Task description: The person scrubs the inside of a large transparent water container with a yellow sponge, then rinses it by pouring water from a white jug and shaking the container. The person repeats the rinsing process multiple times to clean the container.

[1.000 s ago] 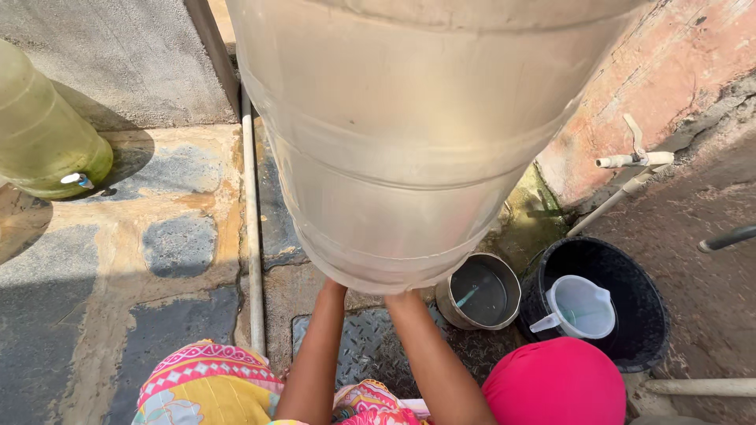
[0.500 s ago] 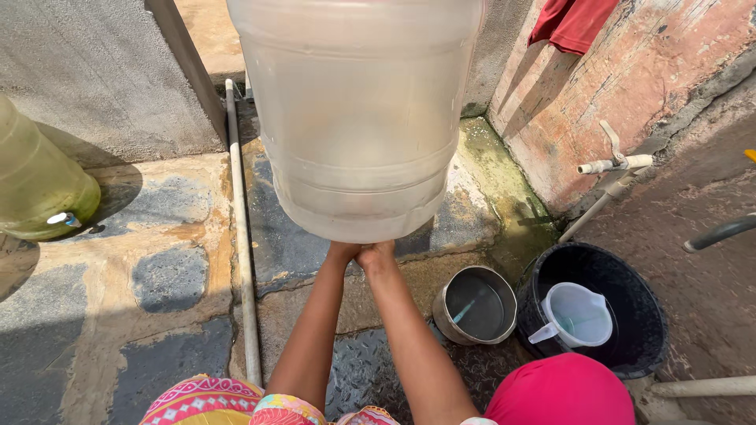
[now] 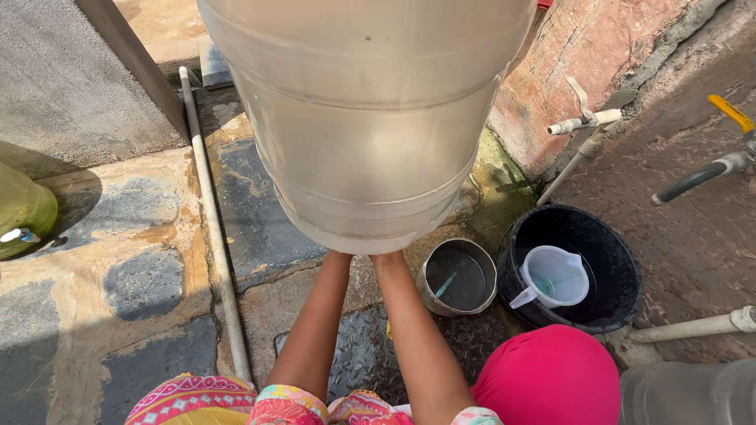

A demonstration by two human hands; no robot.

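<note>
A large translucent water jug (image 3: 370, 118) fills the upper middle of the view, tilted with its base toward me and held off the ground. Both my forearms reach up under its base. My left hand (image 3: 339, 258) and my right hand (image 3: 384, 260) show only at the wrists, close together. Their fingers are hidden behind the bottom rim of the jug they support. Wet stone paving (image 3: 260, 228) lies below.
Right of my arms stand a metal pot (image 3: 431, 293) of water and a black bucket (image 3: 610, 260) holding a white plastic pitcher (image 3: 555, 275). A pink rounded cloth shape (image 3: 551, 378) is at bottom right. A white pipe (image 3: 213, 228) crosses the ground; taps (image 3: 587, 120) jut from the wall; a green container (image 3: 24, 208) sits left.
The jug has come closer to the camera than half a second ago and fills more of the view. My wrists stay together under its base.
</note>
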